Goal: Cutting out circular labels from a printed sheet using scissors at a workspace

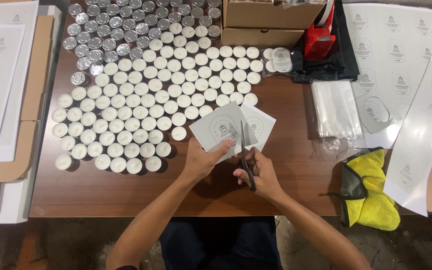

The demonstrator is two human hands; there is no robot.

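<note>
Below the tealights (141,112), left hand (201,159) pinches a sticker sheet (222,131); right hand (258,172) grips half-hidden scissors (246,162).

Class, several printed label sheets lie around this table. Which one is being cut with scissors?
The small label sheet at the table's middle, held by the left hand, while the right hand works scissors through it. The other sheets lie untouched.

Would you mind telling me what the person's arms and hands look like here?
Both forearms are bare, with no sleeves in view. The left hand and right hand wear no gloves; no rings, watch or bracelets can be seen. Dark trousers show below.
</note>
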